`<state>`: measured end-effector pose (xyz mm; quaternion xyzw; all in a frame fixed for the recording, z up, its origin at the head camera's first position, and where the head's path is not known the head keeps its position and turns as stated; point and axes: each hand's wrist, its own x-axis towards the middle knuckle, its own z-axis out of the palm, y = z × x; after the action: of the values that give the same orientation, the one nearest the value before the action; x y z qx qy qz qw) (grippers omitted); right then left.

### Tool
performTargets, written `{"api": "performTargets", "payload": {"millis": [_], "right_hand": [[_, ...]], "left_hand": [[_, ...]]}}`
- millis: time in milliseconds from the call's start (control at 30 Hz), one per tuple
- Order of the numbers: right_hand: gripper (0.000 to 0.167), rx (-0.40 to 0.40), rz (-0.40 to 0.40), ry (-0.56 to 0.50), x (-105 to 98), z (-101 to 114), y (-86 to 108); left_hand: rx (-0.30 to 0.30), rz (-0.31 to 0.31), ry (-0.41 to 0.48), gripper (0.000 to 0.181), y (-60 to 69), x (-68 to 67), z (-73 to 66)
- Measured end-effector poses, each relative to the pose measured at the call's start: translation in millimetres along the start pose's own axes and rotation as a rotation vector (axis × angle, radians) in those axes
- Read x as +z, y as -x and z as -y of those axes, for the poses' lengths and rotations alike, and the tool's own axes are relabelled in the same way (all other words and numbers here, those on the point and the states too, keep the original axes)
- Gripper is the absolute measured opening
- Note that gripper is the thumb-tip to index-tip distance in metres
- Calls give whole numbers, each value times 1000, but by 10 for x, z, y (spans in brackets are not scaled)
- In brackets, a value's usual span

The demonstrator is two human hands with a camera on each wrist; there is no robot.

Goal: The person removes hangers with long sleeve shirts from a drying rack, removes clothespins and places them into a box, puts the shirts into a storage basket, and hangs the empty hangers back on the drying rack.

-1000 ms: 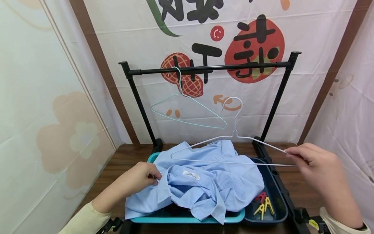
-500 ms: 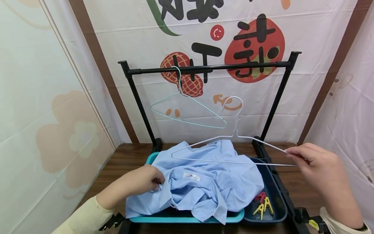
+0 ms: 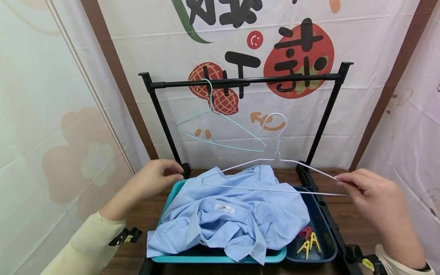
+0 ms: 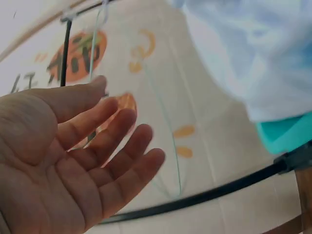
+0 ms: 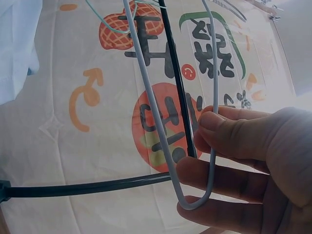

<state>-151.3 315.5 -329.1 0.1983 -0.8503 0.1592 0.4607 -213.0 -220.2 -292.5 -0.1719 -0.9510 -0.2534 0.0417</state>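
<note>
My right hand (image 3: 376,202) pinches the right corner of a white wire hanger (image 3: 277,147), whose hook points up. In the right wrist view the thumb and fingers (image 5: 234,175) close on the hanger's rounded end. Below the hanger a light blue shirt (image 3: 240,221) lies crumpled, collar and white label toward me, in a turquoise basket (image 3: 220,259). To the left of the shirt my left hand (image 3: 151,177) is raised, touching nothing. In the left wrist view its fingers (image 4: 122,156) are spread and loosely bent, the palm bare.
Behind stands a black clothes rack (image 3: 247,80) with a mint-green hanger (image 3: 221,145) on its bar. A dark blue bin (image 3: 328,244) beside the basket holds red and yellow clothespins (image 3: 308,244). The wooden table (image 3: 357,225) ends at printed cloth walls (image 3: 378,46).
My left hand has let go of the shirt's left part and risen up and away to the left. The right hand and the white hanger have stayed nearly still.
</note>
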Motion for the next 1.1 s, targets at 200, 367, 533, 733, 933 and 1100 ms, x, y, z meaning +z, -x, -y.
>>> {"api": "performTargets", "payload": {"millis": [200, 367, 533, 733, 933, 1100], "right_hand": [[30, 9, 6, 17, -6, -1, 5], [8, 2, 7, 10, -2, -21, 26], [12, 16, 13, 20, -6, -19, 34], [27, 41, 32, 34, 0, 0, 18], [25, 45, 34, 30, 3, 0, 5], [26, 27, 32, 30, 3, -27, 14]], "left_hand": [[-91, -230, 43, 38, -297, -208, 214], [-174, -414, 160, 49, -583, -276, 404], [-252, -525, 297, 56, -843, -314, 558], [-330, -597, 461, 72, -1063, -334, 752], [-320, -645, 471, 76, -1234, -313, 877], [-279, -654, 499, 70, -1333, -252, 913]]}}
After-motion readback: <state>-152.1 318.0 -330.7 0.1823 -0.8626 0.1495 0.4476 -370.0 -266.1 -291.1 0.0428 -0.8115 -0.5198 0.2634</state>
